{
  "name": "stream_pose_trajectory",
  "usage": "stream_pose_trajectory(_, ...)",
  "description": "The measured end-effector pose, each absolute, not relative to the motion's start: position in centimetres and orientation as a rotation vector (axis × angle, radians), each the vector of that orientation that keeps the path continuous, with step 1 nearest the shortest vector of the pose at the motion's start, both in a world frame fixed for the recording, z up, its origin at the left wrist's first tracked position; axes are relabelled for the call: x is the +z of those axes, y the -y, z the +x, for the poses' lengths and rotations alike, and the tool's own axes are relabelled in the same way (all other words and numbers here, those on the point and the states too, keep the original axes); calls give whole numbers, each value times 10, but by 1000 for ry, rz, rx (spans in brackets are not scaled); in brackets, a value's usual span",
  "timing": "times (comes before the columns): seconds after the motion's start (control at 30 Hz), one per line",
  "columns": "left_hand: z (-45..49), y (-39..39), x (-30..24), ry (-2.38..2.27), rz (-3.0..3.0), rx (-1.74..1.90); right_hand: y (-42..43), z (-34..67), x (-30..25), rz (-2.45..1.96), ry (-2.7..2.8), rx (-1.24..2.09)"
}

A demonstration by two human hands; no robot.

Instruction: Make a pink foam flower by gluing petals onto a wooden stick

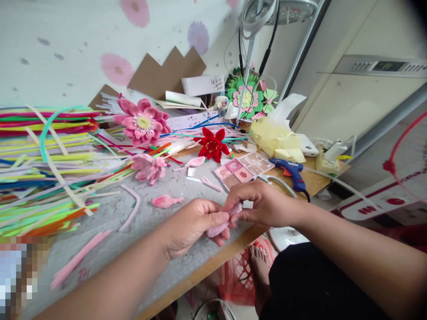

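My left hand [193,224] and my right hand [262,202] meet over the front edge of the grey work table [147,249]. Both are closed on a pale pink pipe-cleaner petal piece [222,224] held between them. The left pinches its lower end, the right pinches its upper end. A finished pink petal [165,201] lies on the table just left of my left hand. Loose pink pipe cleaners [131,213] lie further left.
Stacks of coloured pipe cleaners [43,173] fill the table's left. A large pink flower [143,120], a smaller pink flower [149,167] and a red flower [212,144] lie behind. A blue glue gun [292,171] and a palette [245,168] sit to the right. A red basket [238,275] is below.
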State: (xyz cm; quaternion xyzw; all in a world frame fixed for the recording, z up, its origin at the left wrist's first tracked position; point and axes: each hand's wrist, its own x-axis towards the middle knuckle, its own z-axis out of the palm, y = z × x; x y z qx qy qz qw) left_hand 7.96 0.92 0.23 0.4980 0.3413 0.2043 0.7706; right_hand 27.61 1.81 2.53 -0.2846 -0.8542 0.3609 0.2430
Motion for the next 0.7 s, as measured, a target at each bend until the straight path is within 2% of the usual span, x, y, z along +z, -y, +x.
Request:
stream_pose_trajectory(0.2, 85, -6, -3, -805, 1086, 537, -19, 277, 23, -716, 2363, 812)
stream_pose_trajectory(0.5, 78, -11, 3, -858, 1216, 429, -11, 273, 23, -709, 2470, 585)
stream_pose_trajectory(0.7, 75, -18, 3, -801, 1073, 484, -13, 273, 17, -736, 2462, 432)
